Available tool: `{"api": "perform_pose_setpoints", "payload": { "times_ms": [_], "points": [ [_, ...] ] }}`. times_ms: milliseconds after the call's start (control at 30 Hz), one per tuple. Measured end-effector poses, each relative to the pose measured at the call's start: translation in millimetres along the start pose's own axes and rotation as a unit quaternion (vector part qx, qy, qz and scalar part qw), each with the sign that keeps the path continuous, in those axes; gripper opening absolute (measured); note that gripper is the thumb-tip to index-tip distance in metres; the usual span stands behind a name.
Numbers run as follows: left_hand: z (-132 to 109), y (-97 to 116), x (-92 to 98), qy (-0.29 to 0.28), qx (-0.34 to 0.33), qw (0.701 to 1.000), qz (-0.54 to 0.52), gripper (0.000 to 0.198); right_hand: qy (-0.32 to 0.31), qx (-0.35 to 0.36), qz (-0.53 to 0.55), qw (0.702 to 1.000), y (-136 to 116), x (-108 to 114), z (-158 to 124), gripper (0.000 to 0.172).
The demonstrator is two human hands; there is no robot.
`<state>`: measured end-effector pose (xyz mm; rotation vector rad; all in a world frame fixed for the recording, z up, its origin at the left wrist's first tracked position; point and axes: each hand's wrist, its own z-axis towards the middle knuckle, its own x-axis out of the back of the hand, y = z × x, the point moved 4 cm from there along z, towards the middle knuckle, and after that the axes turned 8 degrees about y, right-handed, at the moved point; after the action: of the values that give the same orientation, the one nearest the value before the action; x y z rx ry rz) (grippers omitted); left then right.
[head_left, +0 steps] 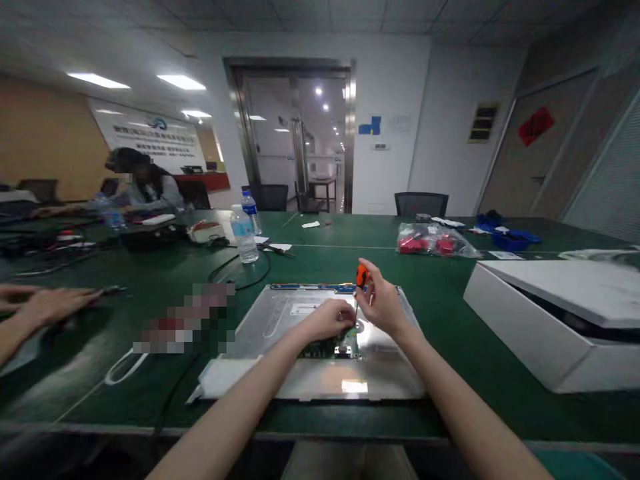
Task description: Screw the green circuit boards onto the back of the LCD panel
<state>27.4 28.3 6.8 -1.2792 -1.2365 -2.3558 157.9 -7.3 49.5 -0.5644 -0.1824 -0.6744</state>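
A screwdriver [362, 275] with an orange and black handle stands nearly upright, gripped by the fingers of my right hand [384, 303]. Its thin shaft points down at a green circuit board [354, 341] on the metal back of a flat display panel [280, 333]. Close beside the shaft, my left hand [327, 320] rests over the board with its fingers curled together. Whatever those fingers pinch, if anything, is hidden. The panel lies flat on the green table [320, 257] in front of me.
A white box [540, 340] with a raised lid stands at right. Bagged red items [435, 240] lie behind the panel. Water bottles [244, 233] and cables are at back left. Another person's hands [55, 307] show at far left; a seated person [150, 183] is beyond.
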Motion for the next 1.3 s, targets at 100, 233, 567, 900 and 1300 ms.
{"api": "perform_pose_setpoints", "payload": {
  "times_ms": [100,233,567,900,1300],
  "points": [
    [-0.7,0.3,0.9,0.003,0.001,1.000,0.002,0.014,0.002,-0.002,-0.015,1.000,2.0,-1.1,0.7,0.049],
    [-1.1,1.6,1.5,0.001,0.003,1.000,0.003,0.014,0.000,-0.002,-0.031,1.000,4.0,-2.0,0.9,0.049],
    [0.9,0.6,1.3,-0.002,0.003,1.000,0.001,0.012,-0.020,-0.007,-0.004,1.000,0.1,0.1,-0.1,0.053],
    [0.2,-0.7,0.9,0.001,-0.002,1.000,0.000,0.013,0.003,0.000,-0.015,1.000,4.7,-2.2,0.2,0.051],
    [0.6,-0.9,0.4,0.001,-0.003,1.000,0.000,0.013,-0.017,-0.005,-0.001,1.000,0.7,-0.8,-0.1,0.055]
  ]
}}
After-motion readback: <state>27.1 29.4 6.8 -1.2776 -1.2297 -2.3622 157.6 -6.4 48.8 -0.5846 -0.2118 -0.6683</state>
